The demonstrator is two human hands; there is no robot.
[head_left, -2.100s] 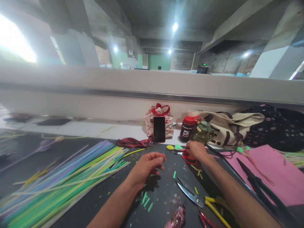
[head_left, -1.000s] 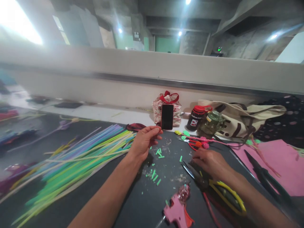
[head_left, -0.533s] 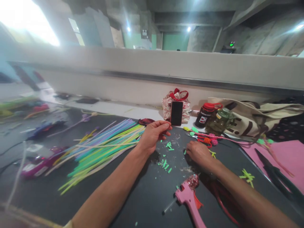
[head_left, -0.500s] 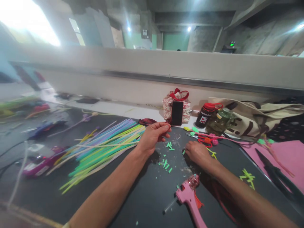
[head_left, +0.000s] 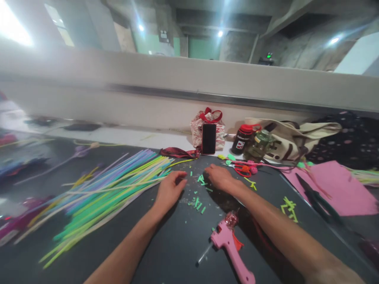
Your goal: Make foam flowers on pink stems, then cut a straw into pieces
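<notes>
Leaning over a dark tabletop (head_left: 174, 252), a person has 2 bare hands low among small green bits (head_left: 202, 180). From where I stand, the right hand (head_left: 220, 178) is bent downward, its fingertips right beside the upper cluster of those bits; I cannot tell whether it pinches 1. The left hand (head_left: 168, 192) is loosely curved and unclenched, thumb and forefinger parted with nothing visible in the gap, near the ends of a bundle of coloured stems (head_left: 109, 197). More green bits (head_left: 197, 204) lie scattered between the 2 hands and a little nearer to the person.

A pink glue gun (head_left: 232, 250) lies on its side between the 2 forearms, a clear rod (head_left: 204, 254) jutting out of it. Beyond the right hand sit red-handled scissors (head_left: 239, 169); out past the right forearm are yellow-green pieces (head_left: 288, 209), black-handled shears (head_left: 316, 197) and a pink sheet (head_left: 340, 189).

At the back, a phone (head_left: 209, 139) stands upright against a patterned bag (head_left: 196, 129), with a red-capped bottle (head_left: 241, 141) to its right.
</notes>
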